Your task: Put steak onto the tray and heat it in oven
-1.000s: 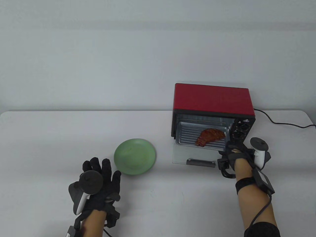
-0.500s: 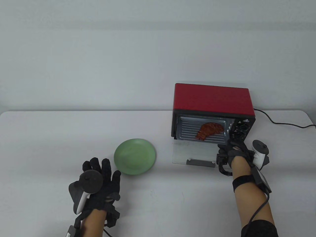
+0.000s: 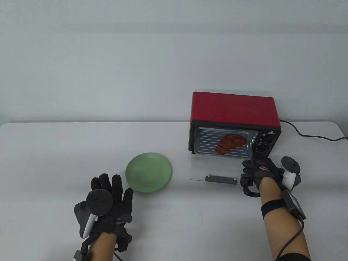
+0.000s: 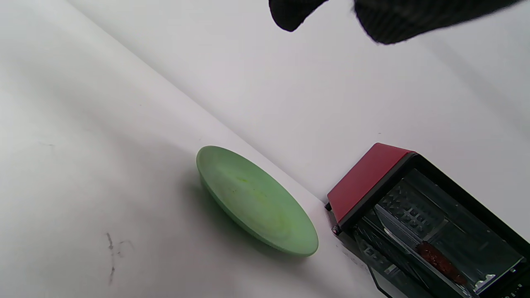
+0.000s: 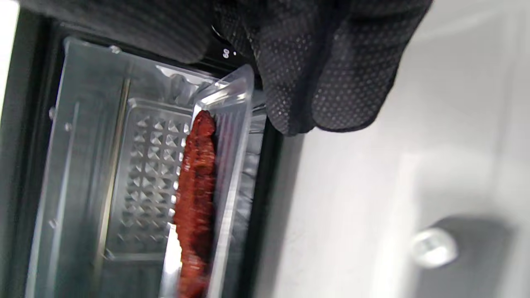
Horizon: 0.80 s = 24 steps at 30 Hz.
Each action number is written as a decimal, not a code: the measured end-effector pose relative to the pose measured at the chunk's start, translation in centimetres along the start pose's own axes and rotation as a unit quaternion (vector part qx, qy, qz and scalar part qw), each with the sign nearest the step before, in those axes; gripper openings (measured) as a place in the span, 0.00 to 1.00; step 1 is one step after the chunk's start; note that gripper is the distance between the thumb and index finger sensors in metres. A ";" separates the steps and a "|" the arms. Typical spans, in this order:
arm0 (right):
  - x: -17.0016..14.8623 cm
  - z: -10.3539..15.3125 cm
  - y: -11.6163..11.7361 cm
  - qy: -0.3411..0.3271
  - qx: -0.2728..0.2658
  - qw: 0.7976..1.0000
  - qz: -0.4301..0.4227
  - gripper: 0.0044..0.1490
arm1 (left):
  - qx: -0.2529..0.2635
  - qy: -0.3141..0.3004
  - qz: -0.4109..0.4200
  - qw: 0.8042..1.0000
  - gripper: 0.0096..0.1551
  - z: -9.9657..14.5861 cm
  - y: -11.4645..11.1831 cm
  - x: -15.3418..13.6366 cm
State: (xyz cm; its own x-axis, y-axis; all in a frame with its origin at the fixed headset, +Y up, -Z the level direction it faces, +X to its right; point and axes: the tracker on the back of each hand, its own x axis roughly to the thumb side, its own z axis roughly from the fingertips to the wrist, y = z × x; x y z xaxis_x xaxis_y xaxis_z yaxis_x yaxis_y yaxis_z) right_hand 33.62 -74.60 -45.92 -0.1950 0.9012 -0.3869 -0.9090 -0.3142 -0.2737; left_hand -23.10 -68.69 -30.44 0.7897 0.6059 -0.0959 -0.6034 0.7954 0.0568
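The brown-red steak (image 3: 230,143) lies on the ribbed metal tray (image 3: 206,141), which sits inside the red oven (image 3: 233,108). Its glass door (image 3: 214,168) lies folded down flat on the table. My right hand (image 3: 259,167) is at the tray's front right corner. In the right wrist view its loosely bent fingers (image 5: 323,74) sit right at the tray's rim (image 5: 232,136) without closing around it, beside the steak (image 5: 196,194). My left hand (image 3: 111,190) rests flat on the table with straight fingers, holding nothing, next to the green plate (image 3: 148,172).
The oven's knobs (image 3: 265,142) are just above my right hand. A black cable (image 3: 304,133) runs from the oven to the right table edge. The door's dark handle (image 3: 220,179) points toward me. In the left wrist view the green plate (image 4: 254,198) has nothing on it.
The tray with the steak has slid deeper into the oven. My right hand let go of its rim and drew back a little toward me. The left hand has stayed put.
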 end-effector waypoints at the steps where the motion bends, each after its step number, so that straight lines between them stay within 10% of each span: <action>1: 0.2 0.3 -0.2 -0.012 0.000 1.000 0.025 0.43 | 0.002 -0.002 0.000 1.000 0.46 0.1 0.0 0.1; 8: 1.5 3.7 0.1 -0.133 0.031 0.971 0.195 0.42 | 0.008 -0.014 0.004 1.000 0.46 0.5 0.4 0.3; 24: 4.1 6.3 9.4 -0.304 0.018 0.762 0.572 0.37 | 0.008 -0.016 0.004 1.000 0.45 0.7 0.5 0.3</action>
State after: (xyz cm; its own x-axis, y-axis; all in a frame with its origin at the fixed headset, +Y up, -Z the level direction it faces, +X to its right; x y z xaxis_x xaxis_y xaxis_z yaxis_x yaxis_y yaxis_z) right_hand 21.94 -72.02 -44.56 -0.9915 0.0193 0.1286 -0.0240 -0.9991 -0.0351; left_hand -23.09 -68.10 -29.74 0.7876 0.6128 -0.0640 -0.6088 0.7900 0.0730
